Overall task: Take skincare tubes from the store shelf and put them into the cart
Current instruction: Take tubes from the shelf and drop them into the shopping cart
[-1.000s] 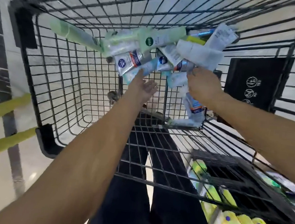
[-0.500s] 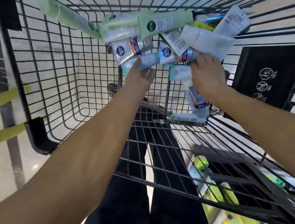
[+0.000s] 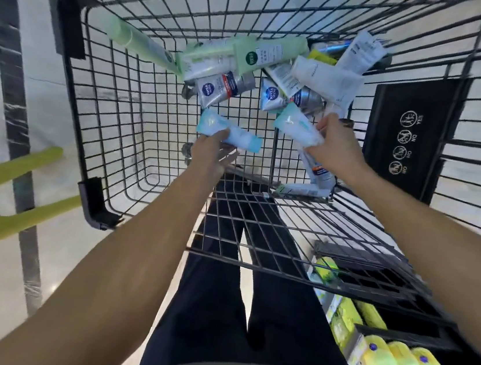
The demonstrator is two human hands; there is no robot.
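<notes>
Both hands, left hand (image 3: 211, 151) and right hand (image 3: 335, 148), each hold a pale blue tube (image 3: 229, 131) over the cart (image 3: 116, 100); release them next onto the pile just beyond.

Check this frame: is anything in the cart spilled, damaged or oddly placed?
No spill or damage shows. The skincare tubes lie jumbled at the cart far end, and each hand, left hand and right hand, holds a pale blue tube.

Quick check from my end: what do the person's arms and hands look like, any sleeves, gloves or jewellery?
Both forearms are bare, with no sleeves in view. The left hand and right hand wear no gloves. No watch or bracelet shows at either wrist; the fingers are too blurred to tell about rings.
</notes>
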